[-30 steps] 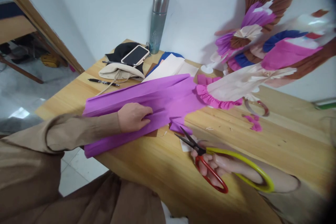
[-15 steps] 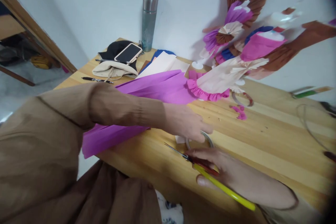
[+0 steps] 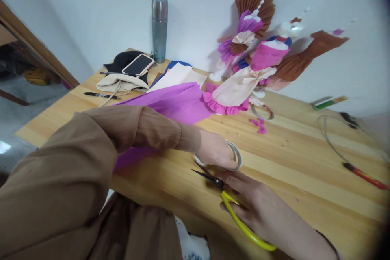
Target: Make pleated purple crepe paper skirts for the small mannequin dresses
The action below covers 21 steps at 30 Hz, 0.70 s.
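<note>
At the near right, the right hand [image 3: 258,203] grasps a pair of yellow-handled scissors [image 3: 219,183], fingers wrapped around the handles, the blades slightly parted and pointing left. Just beyond the blades, the left hand [image 3: 215,150] rests on a pale ring-shaped roll [image 3: 239,156] on the tabletop [image 3: 304,162]; its fingertips are hidden, so I cannot tell how tightly they close on it. The left sleeve crosses over a large sheet of purple paper [image 3: 176,99], which spreads out on both sides of the forearm. Farther to the right lie pink scraps [image 3: 259,126], near the frilled hem of a cream-and-pink paper dress [image 3: 233,91]. At the far left, a pen [image 3: 102,95] lies near a phone [image 3: 138,65] on black-and-cream cloth. A metal-capped flask [image 3: 160,30] stands upright by the wall.
</note>
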{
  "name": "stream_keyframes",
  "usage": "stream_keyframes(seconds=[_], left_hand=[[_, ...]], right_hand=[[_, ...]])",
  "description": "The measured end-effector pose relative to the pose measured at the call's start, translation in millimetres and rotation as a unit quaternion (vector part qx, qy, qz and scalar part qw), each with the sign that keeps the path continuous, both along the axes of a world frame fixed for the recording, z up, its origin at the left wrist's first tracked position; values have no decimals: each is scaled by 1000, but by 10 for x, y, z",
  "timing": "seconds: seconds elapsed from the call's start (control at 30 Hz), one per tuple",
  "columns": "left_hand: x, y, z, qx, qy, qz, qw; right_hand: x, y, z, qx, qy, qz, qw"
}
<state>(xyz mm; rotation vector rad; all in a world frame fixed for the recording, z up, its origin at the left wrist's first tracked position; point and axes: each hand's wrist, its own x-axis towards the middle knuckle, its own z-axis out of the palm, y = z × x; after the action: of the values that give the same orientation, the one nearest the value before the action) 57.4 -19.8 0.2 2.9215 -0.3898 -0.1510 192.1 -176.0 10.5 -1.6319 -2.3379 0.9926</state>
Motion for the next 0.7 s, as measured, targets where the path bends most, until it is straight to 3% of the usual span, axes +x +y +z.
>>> stream_keyframes(seconds=[0.3,0.57,0.7], left_hand=[[135,-88,20,89,-47,37,994],[419,-169,-7,108,-50,71,990],[542,-199,-28,148,-53,71,985]], right_hand=[[98,8,-54,83,-59,-2,995],[53,17,-217,170,-206,-89,959],[-5,-45,-269,186,-197,-125,954]])
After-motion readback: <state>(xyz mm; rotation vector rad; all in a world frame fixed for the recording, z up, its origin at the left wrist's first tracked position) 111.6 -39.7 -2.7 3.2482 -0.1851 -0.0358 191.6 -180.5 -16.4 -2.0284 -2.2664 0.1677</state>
